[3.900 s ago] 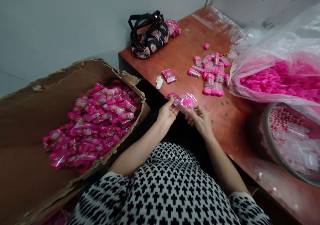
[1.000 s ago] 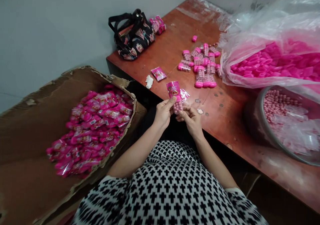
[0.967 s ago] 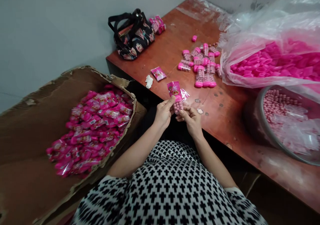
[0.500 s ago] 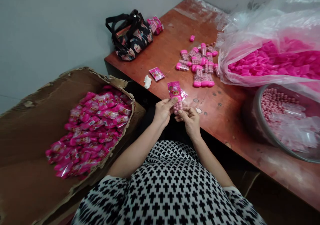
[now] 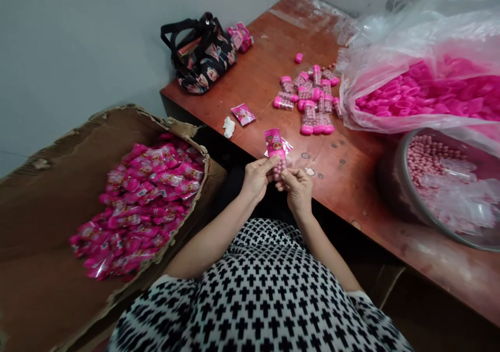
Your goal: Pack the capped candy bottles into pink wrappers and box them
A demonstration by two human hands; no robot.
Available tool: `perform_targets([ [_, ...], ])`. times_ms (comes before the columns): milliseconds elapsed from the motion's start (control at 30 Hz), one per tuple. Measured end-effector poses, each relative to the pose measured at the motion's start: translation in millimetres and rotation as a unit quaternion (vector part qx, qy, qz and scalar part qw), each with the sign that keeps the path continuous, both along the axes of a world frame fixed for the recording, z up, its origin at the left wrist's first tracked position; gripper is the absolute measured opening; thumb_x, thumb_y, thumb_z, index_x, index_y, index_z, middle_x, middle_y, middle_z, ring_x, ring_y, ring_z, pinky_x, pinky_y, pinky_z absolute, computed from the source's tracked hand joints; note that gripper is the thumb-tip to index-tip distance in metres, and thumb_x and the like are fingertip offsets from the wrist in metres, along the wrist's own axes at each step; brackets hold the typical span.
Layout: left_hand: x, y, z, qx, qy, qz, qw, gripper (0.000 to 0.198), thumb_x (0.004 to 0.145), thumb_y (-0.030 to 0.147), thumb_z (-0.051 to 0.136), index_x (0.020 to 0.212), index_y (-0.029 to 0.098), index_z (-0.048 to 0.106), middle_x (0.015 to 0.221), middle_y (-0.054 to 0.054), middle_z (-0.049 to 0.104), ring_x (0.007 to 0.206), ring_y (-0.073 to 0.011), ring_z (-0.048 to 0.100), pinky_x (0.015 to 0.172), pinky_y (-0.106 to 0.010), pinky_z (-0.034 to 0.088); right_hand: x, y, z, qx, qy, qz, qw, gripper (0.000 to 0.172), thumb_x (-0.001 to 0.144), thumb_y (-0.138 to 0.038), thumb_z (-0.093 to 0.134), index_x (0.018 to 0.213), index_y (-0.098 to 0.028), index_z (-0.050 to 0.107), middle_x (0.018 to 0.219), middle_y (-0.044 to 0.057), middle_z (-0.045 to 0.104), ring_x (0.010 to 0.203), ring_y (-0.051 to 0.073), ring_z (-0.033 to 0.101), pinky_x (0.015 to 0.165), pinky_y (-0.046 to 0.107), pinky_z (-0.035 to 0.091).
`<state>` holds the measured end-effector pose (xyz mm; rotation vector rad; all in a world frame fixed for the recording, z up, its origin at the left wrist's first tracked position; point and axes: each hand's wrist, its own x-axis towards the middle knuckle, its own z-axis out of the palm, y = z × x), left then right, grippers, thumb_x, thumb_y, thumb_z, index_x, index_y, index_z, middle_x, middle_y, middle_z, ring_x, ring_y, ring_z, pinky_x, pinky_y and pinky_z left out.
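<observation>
A pink printed packet (image 5: 275,142) with a clear lower part full of pink beads is held upright between both hands, near the table's front edge. My left hand (image 5: 255,179) pinches its left side at the middle. My right hand (image 5: 297,185) grips the beaded lower end from the right. Behind it lies a shiny flat wrapper (image 5: 286,145), partly hidden. Another flat pink packet (image 5: 243,114) and a crumpled white scrap (image 5: 228,127) are on the table to the left. Several bead-filled bottles with pink caps (image 5: 308,94) lie in a group farther back.
A cardboard box (image 5: 47,196) at the left holds many pink packets (image 5: 136,206). A floral bag (image 5: 207,63) stands on the table (image 5: 273,60). At the right are a plastic bag of pink caps (image 5: 429,89) and a grey tub (image 5: 402,180) with beads and clear bottles.
The view has shifted slightly. The held packet is a little farther right within the left hand's grip, and more of the shiny wrapper shows behind it. Both hands keep hold.
</observation>
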<state>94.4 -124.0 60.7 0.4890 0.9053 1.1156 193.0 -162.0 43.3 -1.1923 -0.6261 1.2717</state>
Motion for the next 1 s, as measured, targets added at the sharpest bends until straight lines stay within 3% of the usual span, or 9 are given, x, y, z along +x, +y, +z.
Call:
perform_targets([
  [267,-6.1,4.8,-2.4,0.004,-0.018,-0.002,1.0,0.04,0.061,0.048,0.075,0.07,0.011,0.06,0.062,-0.003,0.062,0.056,-0.0114,0.059,0.057,-0.024,0.047,4.5,-1.4,-2.7,-0.006,-0.024,0.027,0.999,0.023,0.069,-0.034,0.07,0.078,-0.017,0.057,0.06,-0.002,0.066,0.044,0.009,0.057,0.042,0.02,0.046],
  [433,1.0,5.9,-2.3,0.017,-0.006,0.036,0.999,0.039,0.058,0.043,0.078,0.061,0.012,0.056,0.056,0.0,0.057,0.05,-0.0074,0.054,0.053,-0.021,0.045,2.6,1.0,-2.7,0.023,-0.082,0.043,0.995,0.031,0.069,-0.038,0.07,0.09,-0.019,0.057,0.071,-0.002,0.067,0.054,0.01,0.061,0.05,0.022,0.052],
  [600,1.6,10.4,-3.9,0.022,-0.006,0.049,0.999,0.032,0.057,0.035,0.08,0.064,0.012,0.059,0.062,0.0,0.06,0.055,-0.0084,0.056,0.056,-0.022,0.047,9.8,7.6,-0.5,0.013,-0.096,0.073,0.993,0.033,0.073,-0.041,0.066,0.097,-0.018,0.062,0.068,-0.002,0.065,0.047,0.007,0.054,0.04,0.018,0.042],
  [700,-2.9,14.0,-11.7,0.037,0.052,0.099,0.993,0.03,0.056,0.035,0.079,0.061,0.013,0.059,0.061,0.002,0.058,0.057,-0.0086,0.054,0.058,-0.023,0.047,13.6,6.0,0.4,0.006,-0.121,0.063,0.991,0.029,0.072,-0.041,0.067,0.09,-0.018,0.065,0.063,-0.003,0.064,0.045,0.006,0.05,0.038,0.017,0.038],
  [767,-6.9,15.5,-17.9,0.065,0.14,0.127,0.98,0.032,0.058,0.036,0.077,0.053,0.014,0.054,0.055,0.004,0.053,0.054,-0.008,0.051,0.055,-0.022,0.044,14.0,3.8,-0.6,0.007,-0.131,0.056,0.99,0.028,0.072,-0.041,0.067,0.088,-0.018,0.066,0.063,-0.003,0.064,0.045,0.006,0.05,0.038,0.018,0.038],
  [900,-13.1,16.2,-23.9,0.147,0.328,0.128,0.924,0.043,0.065,0.039,0.072,0.043,0.015,0.044,0.045,0.006,0.037,0.048,-0.0061,0.039,0.047,-0.02,0.031,14.8,1.4,-5.4,0.006,-0.117,0.06,0.991,0.028,0.071,-0.04,0.068,0.089,-0.019,0.068,0.059,-0.004,0.063,0.044,0.007,0.05,0.037,0.018,0.036],
  [1000,-13.2,17.5,-22.0,0.154,0.322,0.117,0.927,0.046,0.065,0.04,0.073,0.042,0.015,0.041,0.044,0.006,0.034,0.045,-0.0052,0.036,0.045,-0.02,0.029,18.9,1.7,-7.6,0.007,-0.088,0.067,0.994,0.027,0.07,-0.038,0.069,0.088,-0.019,0.068,0.058,-0.004,0.063,0.043,0.006,0.05,0.037,0.018,0.036],
])
